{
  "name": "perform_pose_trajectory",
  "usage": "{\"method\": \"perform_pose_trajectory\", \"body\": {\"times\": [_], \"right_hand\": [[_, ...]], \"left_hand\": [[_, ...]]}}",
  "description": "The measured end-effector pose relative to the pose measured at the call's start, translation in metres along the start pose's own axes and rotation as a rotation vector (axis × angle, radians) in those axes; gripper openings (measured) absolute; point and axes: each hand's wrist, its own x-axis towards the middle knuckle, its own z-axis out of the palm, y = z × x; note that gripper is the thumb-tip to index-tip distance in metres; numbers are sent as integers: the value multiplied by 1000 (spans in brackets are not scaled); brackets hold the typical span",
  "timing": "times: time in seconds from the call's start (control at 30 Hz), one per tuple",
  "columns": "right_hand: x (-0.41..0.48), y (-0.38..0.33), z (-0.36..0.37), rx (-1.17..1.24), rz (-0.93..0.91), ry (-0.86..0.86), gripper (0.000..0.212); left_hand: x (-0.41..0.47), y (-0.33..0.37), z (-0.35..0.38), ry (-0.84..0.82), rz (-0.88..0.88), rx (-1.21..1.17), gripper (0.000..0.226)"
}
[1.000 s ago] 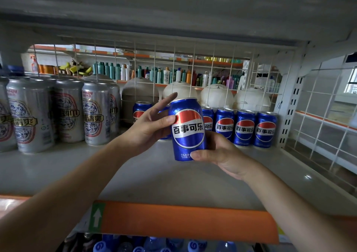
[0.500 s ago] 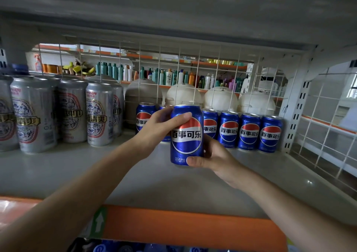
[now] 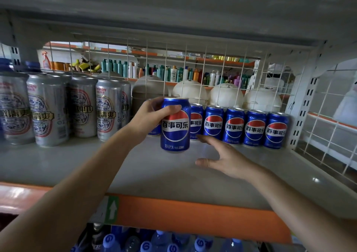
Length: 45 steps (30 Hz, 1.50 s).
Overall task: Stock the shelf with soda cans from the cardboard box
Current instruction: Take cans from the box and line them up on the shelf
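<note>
Item: blue soda can, upright, its upper wall gripped by the left hand, thumb across the front, just ahead of the matching can row. Right hand: spread, holding nothing, just beside and below the can. Handling, judged: likely full and weighty, with a smooth, thin, dentable wall; grasp mid-body.

Dim inside the shelf, daylight coming through the wire grid behind; small glare spot right, silver cans blurred, edges bowed
</note>
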Motion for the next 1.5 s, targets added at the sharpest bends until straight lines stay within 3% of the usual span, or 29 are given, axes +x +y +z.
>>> {"method": "perform_pose_trajectory", "body": {"times": [0.1, 0.33, 0.57, 0.63, 0.73, 0.83, 0.9, 0.97, 1.03, 1.13, 1.2, 1.3, 1.43, 1.5], "right_hand": [[-3, 1, -2, -108, 14, -24, 87], [-3, 3, 3, -397, 33, -223, 77], [-1, 4, 2, -414, 44, -271, 63], [-1, 4, 3, -406, 47, -278, 65], [-1, 2, 3, -378, 70, -290, 85], [0, 2, 3, -378, 71, -286, 77], [-1, 2, 2, -379, 73, -285, 86], [-2, 1, 1, -371, 76, -277, 108], [-1, 5, 1, -366, 70, -272, 131], [0, 6, 1, -365, 71, -264, 137], [1, 6, 1, -364, 70, -264, 136], [0, 3, 1, -358, 76, -272, 123], [0, -1, 2, -383, 78, -264, 70], [0, 0, 3, -388, 80, -269, 65]], "left_hand": [[3, 0, -11, 39, -28, 32, 18], [15, 0, -36, 29, -92, 170, 16], [22, -20, -56, 24, -165, 200, 28], [23, -23, -60, 11, -173, 207, 35], [24, -26, -63, -34, -199, 149, 27], [26, -29, -67, -47, -252, 44, 23], [25, -29, -67, -57, -276, 64, 24], [25, -27, -66, -32, -237, 194, 41], [24, -23, -65, 29, -38, 411, 66], [22, -16, -66, 22, 264, 937, 87], [20, -17, -64, -71, 256, 1277, 98], [21, -25, -59, -155, 192, 1476, 105], [24, -25, -60, -151, 152, 1466, 104], [25, -26, -62, -153, 140, 1458, 103]]}}
